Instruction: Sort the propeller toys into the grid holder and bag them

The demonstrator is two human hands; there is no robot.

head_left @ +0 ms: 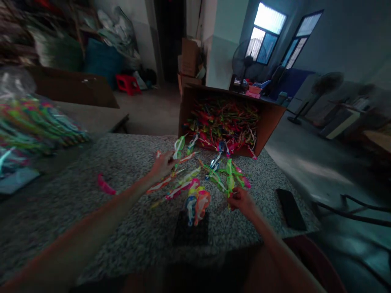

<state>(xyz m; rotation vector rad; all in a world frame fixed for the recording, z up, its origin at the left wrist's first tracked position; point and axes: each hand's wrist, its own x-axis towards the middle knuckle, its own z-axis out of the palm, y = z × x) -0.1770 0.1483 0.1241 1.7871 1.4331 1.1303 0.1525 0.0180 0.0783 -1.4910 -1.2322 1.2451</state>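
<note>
My left hand [163,166] is closed at the lower end of a slim green-and-white plastic piece [179,146], which points up near the box. Further right, my right hand [242,202] pinches the lower end of a bright green plastic piece [230,177]. Between the hands lie several similar long pieces in orange, pink, blue and green, loosely spread on the speckled tabletop [131,154]. Nearest my body, a blue piece [191,207] and an orange piece [202,203] rest side by side, their lower ends on a black ridged pad [191,236].
An open cardboard box [269,126] full of such pieces lies at the table's far edge. A black phone [291,209] is at the right, a pink curved piece [106,184] at the left. Bundled colourful pieces [39,122] stand far left. A red stool [128,83] is behind.
</note>
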